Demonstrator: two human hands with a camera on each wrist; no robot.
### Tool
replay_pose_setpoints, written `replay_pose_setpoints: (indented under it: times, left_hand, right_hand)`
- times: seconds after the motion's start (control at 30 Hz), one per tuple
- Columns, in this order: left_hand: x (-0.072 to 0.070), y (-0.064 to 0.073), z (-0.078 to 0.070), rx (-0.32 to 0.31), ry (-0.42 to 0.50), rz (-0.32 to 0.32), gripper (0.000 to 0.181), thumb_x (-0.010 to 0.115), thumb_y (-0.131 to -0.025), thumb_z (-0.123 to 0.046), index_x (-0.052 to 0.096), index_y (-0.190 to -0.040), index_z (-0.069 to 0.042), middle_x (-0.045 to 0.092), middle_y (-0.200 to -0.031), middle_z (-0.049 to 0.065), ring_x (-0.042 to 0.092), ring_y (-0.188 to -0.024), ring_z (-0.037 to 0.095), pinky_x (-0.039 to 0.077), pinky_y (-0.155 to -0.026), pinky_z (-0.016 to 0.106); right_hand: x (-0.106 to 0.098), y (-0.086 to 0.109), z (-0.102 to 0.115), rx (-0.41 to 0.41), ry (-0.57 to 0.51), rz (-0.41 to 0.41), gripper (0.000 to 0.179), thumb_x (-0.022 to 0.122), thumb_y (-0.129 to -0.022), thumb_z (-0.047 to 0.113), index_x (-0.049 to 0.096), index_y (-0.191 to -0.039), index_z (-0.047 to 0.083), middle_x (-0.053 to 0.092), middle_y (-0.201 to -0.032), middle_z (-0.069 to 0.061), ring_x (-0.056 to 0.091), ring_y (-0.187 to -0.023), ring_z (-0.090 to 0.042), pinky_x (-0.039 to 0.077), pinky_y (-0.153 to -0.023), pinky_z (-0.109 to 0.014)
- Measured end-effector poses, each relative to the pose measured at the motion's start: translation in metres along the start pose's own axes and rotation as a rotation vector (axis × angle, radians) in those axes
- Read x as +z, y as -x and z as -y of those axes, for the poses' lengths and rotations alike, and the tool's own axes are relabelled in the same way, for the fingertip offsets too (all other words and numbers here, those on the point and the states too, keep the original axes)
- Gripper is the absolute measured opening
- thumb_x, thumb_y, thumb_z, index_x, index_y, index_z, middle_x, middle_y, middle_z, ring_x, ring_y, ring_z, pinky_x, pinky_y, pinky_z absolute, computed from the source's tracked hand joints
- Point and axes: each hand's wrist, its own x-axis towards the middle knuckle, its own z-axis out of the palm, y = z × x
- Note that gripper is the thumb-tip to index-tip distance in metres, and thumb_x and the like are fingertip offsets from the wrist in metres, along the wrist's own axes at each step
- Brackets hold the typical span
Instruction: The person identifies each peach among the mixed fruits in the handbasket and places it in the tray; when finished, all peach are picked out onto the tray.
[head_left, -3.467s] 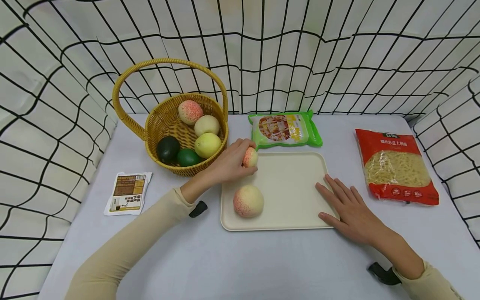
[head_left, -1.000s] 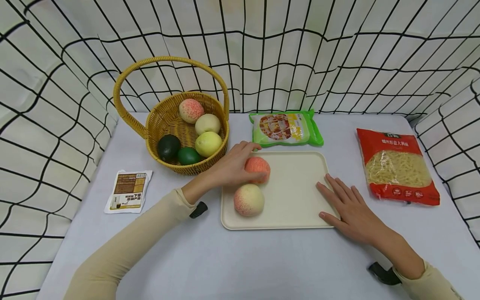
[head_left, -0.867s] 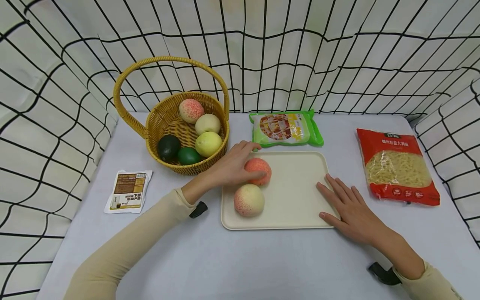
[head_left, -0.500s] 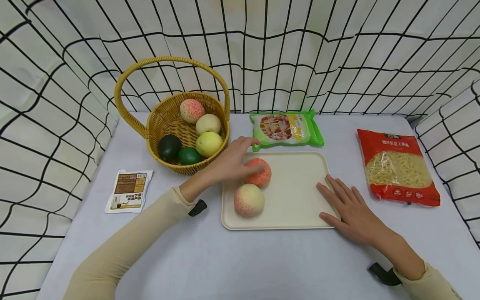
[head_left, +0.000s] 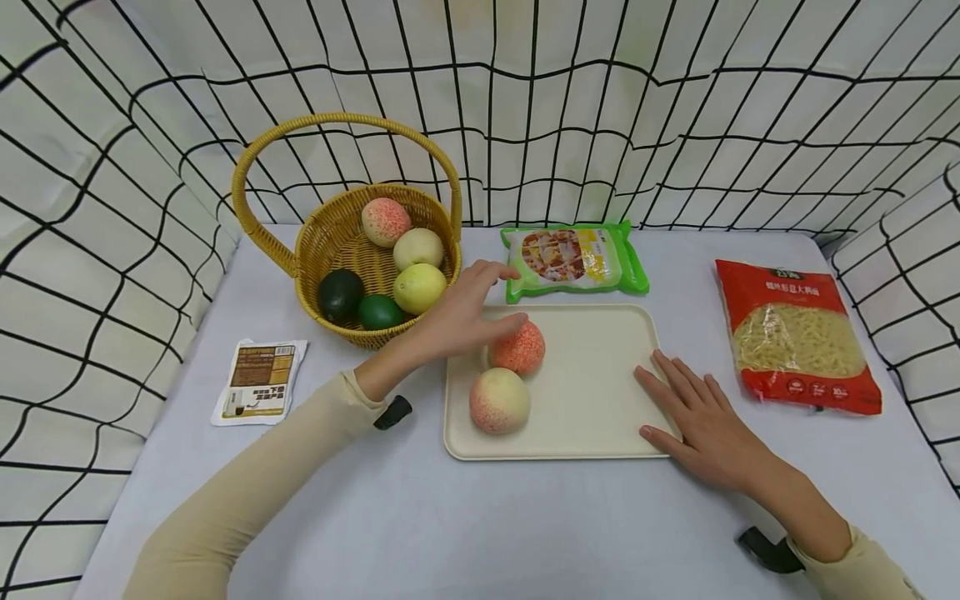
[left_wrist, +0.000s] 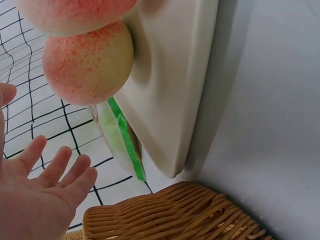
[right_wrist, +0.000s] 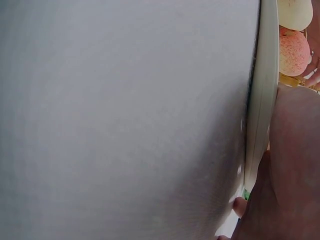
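Two peaches lie at the left end of a cream tray [head_left: 585, 383]. The redder peach [head_left: 521, 350] is behind; the paler peach [head_left: 499, 402] is in front of it. My left hand [head_left: 461, 315] hovers over the tray's back left corner with fingers spread and nothing held. Its thumb overlaps the redder peach in the head view, while the left wrist view shows a gap between the fingers and that peach [left_wrist: 87, 65]. My right hand [head_left: 705, 421] rests on the tray's right edge, fingers straight and spread.
A wicker basket [head_left: 330, 242] holding several fruits stands behind the left forearm. Beyond the tray lies a green food packet [head_left: 573, 260]. A red pasta bag [head_left: 798, 337] is at right, a small white-and-brown pouch [head_left: 260, 383] at left. Black-and-white grid cloth walls enclose the table.
My left hand set a peach down on the tray behind the paler one. It then let go, opened its fingers and drew slightly up and left. The right hand stayed put.
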Motion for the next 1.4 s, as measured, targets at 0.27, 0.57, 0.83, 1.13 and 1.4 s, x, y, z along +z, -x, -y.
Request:
replay_pose_setpoints:
  times: [0.27, 0.57, 0.83, 1.13, 1.4]
  left_hand:
    - [-0.013, -0.002, -0.002, 0.012, -0.001, -0.077, 0.057, 0.075, -0.098, -0.035, 0.056, -0.147, -0.012, 0.054, -0.151, 0.013, 0.051, -0.138, 0.032, 0.044, -0.118, 0.052]
    - [-0.029, -0.001, 0.000, 0.007, -0.035, -0.114, 0.060, 0.077, -0.096, -0.034, 0.055, -0.146, -0.011, 0.052, -0.150, 0.014, 0.051, -0.133, 0.031, 0.046, -0.113, 0.054]
    - [-0.041, -0.001, 0.007, 0.009, -0.087, -0.150, 0.060, 0.079, -0.095, -0.034, 0.056, -0.145, -0.011, 0.051, -0.151, 0.016, 0.050, -0.139, 0.032, 0.046, -0.115, 0.053]
    - [-0.050, -0.002, 0.013, -0.064, -0.107, -0.140, 0.065, 0.077, -0.095, -0.038, 0.054, -0.149, -0.011, 0.048, -0.151, 0.019, 0.052, -0.133, 0.036, 0.047, -0.111, 0.055]
    - [-0.062, -0.005, 0.025, -0.111, -0.095, -0.146, 0.065, 0.077, -0.096, -0.038, 0.054, -0.149, -0.007, 0.050, -0.152, 0.020, 0.052, -0.132, 0.039, 0.046, -0.111, 0.057]
  right_hand:
    - [0.001, 0.001, -0.001, 0.006, -0.002, 0.012, 0.085, 0.066, -0.100, 0.052, 0.023, -0.171, 0.031, 0.010, -0.182, -0.008, 0.012, -0.165, -0.042, 0.010, -0.129, -0.074]
    - [-0.001, 0.001, 0.001, -0.002, -0.012, -0.004, 0.085, 0.067, -0.100, 0.051, 0.025, -0.171, 0.031, 0.012, -0.181, -0.009, 0.014, -0.164, -0.042, 0.012, -0.127, -0.076]
    - [0.000, 0.000, -0.001, 0.004, -0.009, 0.014, 0.087, 0.067, -0.100, 0.052, 0.023, -0.171, 0.031, 0.011, -0.181, -0.009, 0.013, -0.164, -0.042, 0.012, -0.127, -0.076]
    - [0.000, 0.000, -0.001, 0.000, -0.010, 0.011, 0.086, 0.067, -0.100, 0.052, 0.023, -0.171, 0.032, 0.011, -0.181, -0.009, 0.013, -0.164, -0.042, 0.012, -0.127, -0.076]
    - [0.001, 0.000, -0.002, -0.002, -0.012, 0.005, 0.087, 0.068, -0.099, 0.052, 0.024, -0.171, 0.031, 0.012, -0.181, -0.009, 0.013, -0.164, -0.043, 0.012, -0.126, -0.077]
